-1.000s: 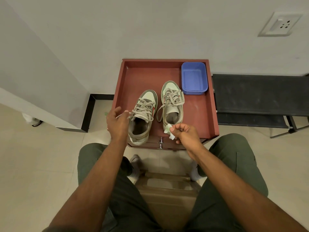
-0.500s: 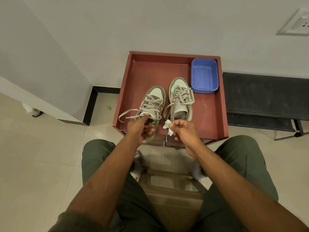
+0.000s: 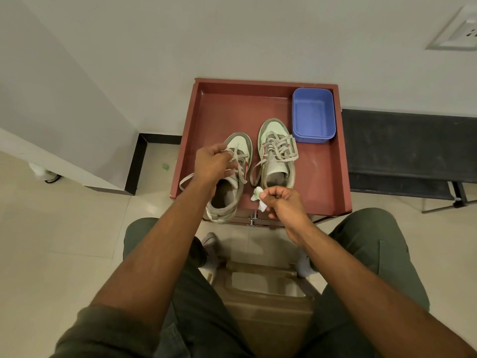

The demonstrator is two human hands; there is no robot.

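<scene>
Left hand [image 3: 214, 165] now forward, around laces [image 3: 242, 168]

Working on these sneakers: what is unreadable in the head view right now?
Head view: the left hand covers the laced front of the left sneaker, so which lace it grips is unclear.
Head view: fingers of the right hand hide most of the white-green wad; cloth or tissue, too small to tell.
Head view: the wall socket is cut by the right edge.
Head view: the green floor speck is too small to identify.
</scene>
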